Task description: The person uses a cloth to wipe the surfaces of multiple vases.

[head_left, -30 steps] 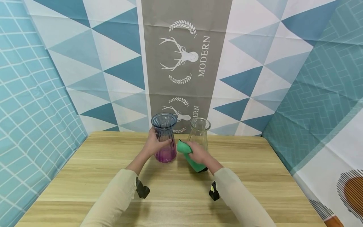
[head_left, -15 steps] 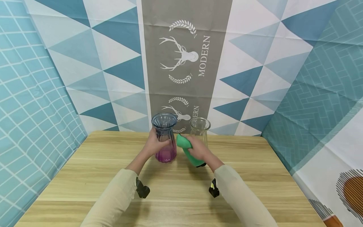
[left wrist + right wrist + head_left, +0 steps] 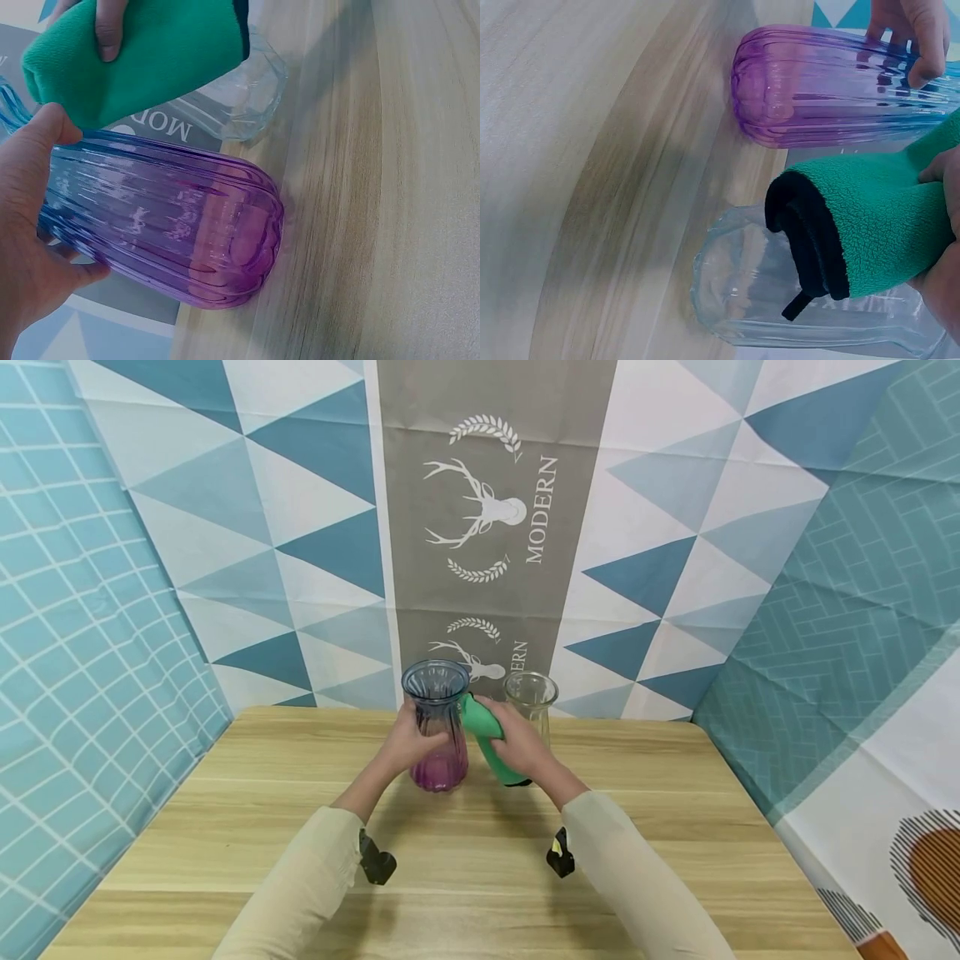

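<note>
A ribbed glass vase (image 3: 439,752), blue at the rim and fading to purple at its base, stands upright on the table. My left hand (image 3: 406,739) grips it round the middle, the thumb across its front. In my right hand (image 3: 522,745) is a folded green cloth (image 3: 483,724) with a black edge. The cloth's upper end is at the vase's right side, near its neck. A clear glass vase (image 3: 534,693) stands upright behind the right hand, partly hidden by it. In the right wrist view the cloth (image 3: 885,225) hangs in front of the clear vase (image 3: 742,292).
The wooden table (image 3: 480,877) ends at a patterned back cloth (image 3: 491,510) close behind both vases. A blue tiled-pattern sheet (image 3: 97,610) hangs on the left, and a teal and white sheet (image 3: 840,693) on the right. Black wrist mounts (image 3: 377,860) sit below the sleeves.
My right hand has risen and moved slightly left with the green cloth, bringing it up beside the blue-purple vase's neck. The left hand and both vases stay in place.
</note>
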Available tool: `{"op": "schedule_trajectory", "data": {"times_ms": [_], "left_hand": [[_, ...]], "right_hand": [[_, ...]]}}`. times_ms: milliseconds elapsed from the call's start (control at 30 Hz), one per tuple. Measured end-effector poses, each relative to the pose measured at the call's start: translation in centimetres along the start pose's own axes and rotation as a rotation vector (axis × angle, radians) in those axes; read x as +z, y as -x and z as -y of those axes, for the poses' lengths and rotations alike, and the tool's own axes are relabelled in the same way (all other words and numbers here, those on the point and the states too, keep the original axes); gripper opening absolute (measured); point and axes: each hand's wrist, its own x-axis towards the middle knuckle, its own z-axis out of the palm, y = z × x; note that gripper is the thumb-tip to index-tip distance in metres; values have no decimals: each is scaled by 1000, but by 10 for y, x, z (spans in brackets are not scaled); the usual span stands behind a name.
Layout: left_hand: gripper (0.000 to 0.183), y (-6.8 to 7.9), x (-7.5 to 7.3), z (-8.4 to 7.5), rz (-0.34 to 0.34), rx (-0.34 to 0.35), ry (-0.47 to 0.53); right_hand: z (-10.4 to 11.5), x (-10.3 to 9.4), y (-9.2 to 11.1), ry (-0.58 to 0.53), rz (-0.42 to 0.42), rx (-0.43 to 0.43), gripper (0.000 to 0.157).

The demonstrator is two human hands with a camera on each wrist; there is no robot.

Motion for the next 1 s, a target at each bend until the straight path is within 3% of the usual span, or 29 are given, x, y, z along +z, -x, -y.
{"op": "schedule_trajectory", "data": {"times_ms": [233,633,1000], "left_hand": [[93,1,1,1,18,-20,4],[89,-2,2,3,29,3,19],[76,-3,1,3,22,46,63]], "right_hand": [[5,1,0,0,-7,30,63],[9,7,1,55,34,42,62],[2,15,5,217,107,23,64]]}}
